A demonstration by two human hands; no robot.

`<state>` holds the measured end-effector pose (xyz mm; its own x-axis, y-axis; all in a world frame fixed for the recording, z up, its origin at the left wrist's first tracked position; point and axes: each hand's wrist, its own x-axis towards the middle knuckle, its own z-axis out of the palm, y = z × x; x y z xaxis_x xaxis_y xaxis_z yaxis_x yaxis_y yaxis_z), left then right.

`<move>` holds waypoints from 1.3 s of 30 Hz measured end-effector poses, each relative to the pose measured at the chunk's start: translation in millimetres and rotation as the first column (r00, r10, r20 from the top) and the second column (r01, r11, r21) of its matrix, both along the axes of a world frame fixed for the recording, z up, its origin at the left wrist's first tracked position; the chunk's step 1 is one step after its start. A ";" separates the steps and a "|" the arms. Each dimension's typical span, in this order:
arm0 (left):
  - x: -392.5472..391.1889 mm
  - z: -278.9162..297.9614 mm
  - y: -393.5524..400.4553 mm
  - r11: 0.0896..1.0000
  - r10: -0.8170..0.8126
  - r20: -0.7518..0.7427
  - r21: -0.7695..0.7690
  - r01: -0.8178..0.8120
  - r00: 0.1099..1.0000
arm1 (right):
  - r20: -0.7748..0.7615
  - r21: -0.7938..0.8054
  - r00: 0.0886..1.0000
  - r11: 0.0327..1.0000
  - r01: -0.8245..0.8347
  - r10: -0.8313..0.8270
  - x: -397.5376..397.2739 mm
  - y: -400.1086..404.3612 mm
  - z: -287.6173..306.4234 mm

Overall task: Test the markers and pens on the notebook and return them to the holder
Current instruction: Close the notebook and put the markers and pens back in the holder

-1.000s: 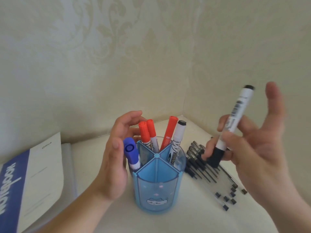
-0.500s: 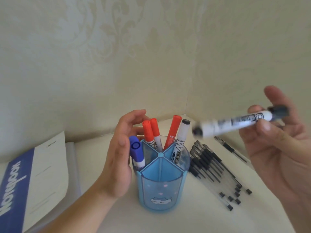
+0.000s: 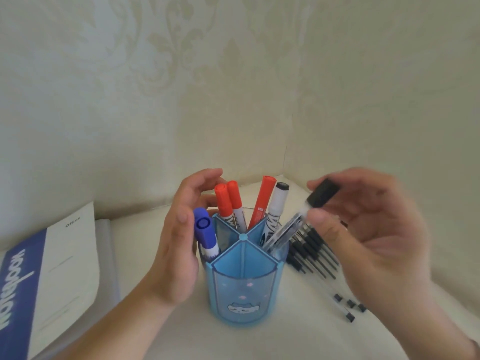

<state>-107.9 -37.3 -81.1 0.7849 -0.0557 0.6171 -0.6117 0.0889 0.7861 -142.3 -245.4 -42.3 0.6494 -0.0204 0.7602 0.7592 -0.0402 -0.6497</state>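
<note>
With the right hand (image 3: 368,229) pinching the marker (image 3: 298,224) slanted into the holder (image 3: 244,289) and the left hand (image 3: 176,245) steadying it, fingers loosely curved, a skewed entry could catch the divider and tip it.

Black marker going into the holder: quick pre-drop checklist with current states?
1. Cap on the black marker: ok, the black cap sits at the upper end.
2. Right hand grips it: ok, fingers pinch it near the cap.
3. Lower end is over the holder: ok, it points into the right-hand compartment.
4. Room in that compartment: cannot tell, the marker is blurred; a white marker stands just behind.
5. Holder steadied: ok, the left hand cups its left side.
6. Notebook out of the way: ok, it lies to the left.
</note>
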 end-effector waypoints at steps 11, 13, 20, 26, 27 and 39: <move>0.5 -0.2 -0.2 1.000 -0.015 0.004 -0.011 0.015 1.000 | -0.105 -0.867 0.511 0.331 0.374 -0.853 54.5 -74.8 -31.4; 0.2 -0.6 0.2 1.000 -0.014 0.004 -0.014 0.014 1.000 | -0.004 -0.923 0.457 0.178 0.340 -0.890 58.3 -71.9 -38.5; 0.8 1.3 2.0 1.000 -0.002 0.010 -0.008 0.002 1.000 | 0.047 -0.978 0.460 0.053 0.203 -0.887 61.6 -62.9 -45.0; 0.3 3.8 -0.1 1.000 0.013 0.025 -0.023 -0.013 1.000 | -0.121 -0.933 0.530 0.279 0.229 -0.839 53.3 -65.9 -23.7; 0.1 4.4 -0.2 1.000 0.004 0.018 -0.019 -0.004 1.000 | -0.177 -0.861 0.569 0.407 0.306 -0.803 49.3 -66.4 -15.9; -1.5 2.5 0.0 0.997 -0.051 -0.033 -0.051 0.050 0.998 | -0.047 0.190 0.997 0.979 0.070 -0.062 -7.2 -10.9 20.4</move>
